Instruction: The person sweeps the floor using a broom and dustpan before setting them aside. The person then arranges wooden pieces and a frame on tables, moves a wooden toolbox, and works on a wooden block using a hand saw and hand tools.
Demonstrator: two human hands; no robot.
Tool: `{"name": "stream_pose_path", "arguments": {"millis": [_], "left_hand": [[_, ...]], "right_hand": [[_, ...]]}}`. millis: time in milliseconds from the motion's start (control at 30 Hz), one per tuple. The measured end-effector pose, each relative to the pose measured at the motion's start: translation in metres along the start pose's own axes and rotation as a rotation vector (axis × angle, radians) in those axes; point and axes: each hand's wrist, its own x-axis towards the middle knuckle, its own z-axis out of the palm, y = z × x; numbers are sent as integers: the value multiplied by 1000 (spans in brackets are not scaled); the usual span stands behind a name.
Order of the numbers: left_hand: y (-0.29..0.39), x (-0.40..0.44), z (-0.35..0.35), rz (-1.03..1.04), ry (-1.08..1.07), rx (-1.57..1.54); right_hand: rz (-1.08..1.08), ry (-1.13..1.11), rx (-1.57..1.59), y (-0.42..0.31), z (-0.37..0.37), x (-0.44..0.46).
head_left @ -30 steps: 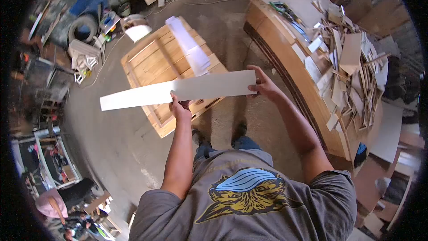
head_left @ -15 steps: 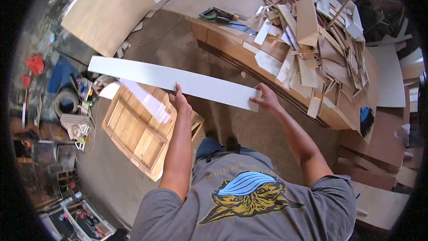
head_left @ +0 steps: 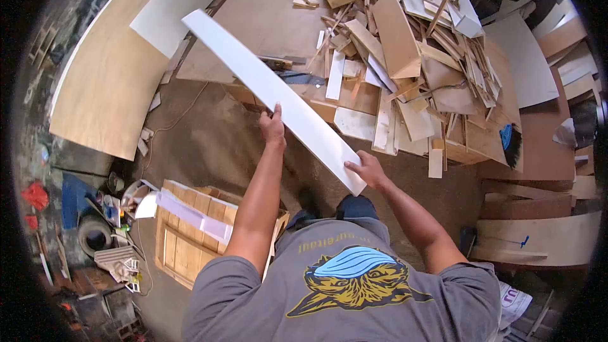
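A long white board (head_left: 278,98) slants across the middle of the head view, its far end at the upper left. My left hand (head_left: 273,128) grips its lower left edge near the middle, thumb on top. At the near end, my right hand (head_left: 368,170) is closed on the right edge, thumb on the white face. Beyond the board stands a workbench (head_left: 247,22) with a heap of wood offcuts (head_left: 396,35). A saw lies on the bench, partly hidden behind the board.
At the lower left, a wooden crate-like piece (head_left: 180,247) carries a pale strip (head_left: 196,216). Large plywood sheets (head_left: 107,82) lean at the upper left. A tyre (head_left: 95,236) lies at the left. A brush (head_left: 510,145) hangs at the bench's right end.
My view has turned toward the workbench. The white board has swung from nearly level to a steep slant, its far end upward, with both hands still on it. The crate-like piece now appears lower left.
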Motion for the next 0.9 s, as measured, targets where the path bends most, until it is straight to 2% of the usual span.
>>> {"name": "stream_pose_path", "arguments": {"millis": [33,67,233,300,333,433,567,600,767,833,900], "left_hand": [[22,-2,17,-18,-7,158],[15,12,29,-35,-64,123],[-3,56,100,-66,-279,61],[-11,63,127,-178,-357,-89],[-24,73,138,-146,-386,-119],[-40,85,164,-161,-398,78],[-46,96,198,-281,-367,66],[-47,107,206,-279,-408,43],[-44,125,247,-347,-323,55],[-33,129,252,-283,-392,207],[-16,114,261,-139,-387,212]], "right_hand": [[21,39,39,-4,0,2],[8,125,88,7,11,11],[136,274,211,-6,10,61],[146,357,223,-5,9,96],[164,386,279,-17,1,112],[167,469,307,-27,-14,179],[139,498,374,-21,-34,266],[166,470,374,-23,-42,281],[276,399,331,-9,-65,330],[205,444,445,-25,-81,320],[244,435,420,-16,-85,320]]}}
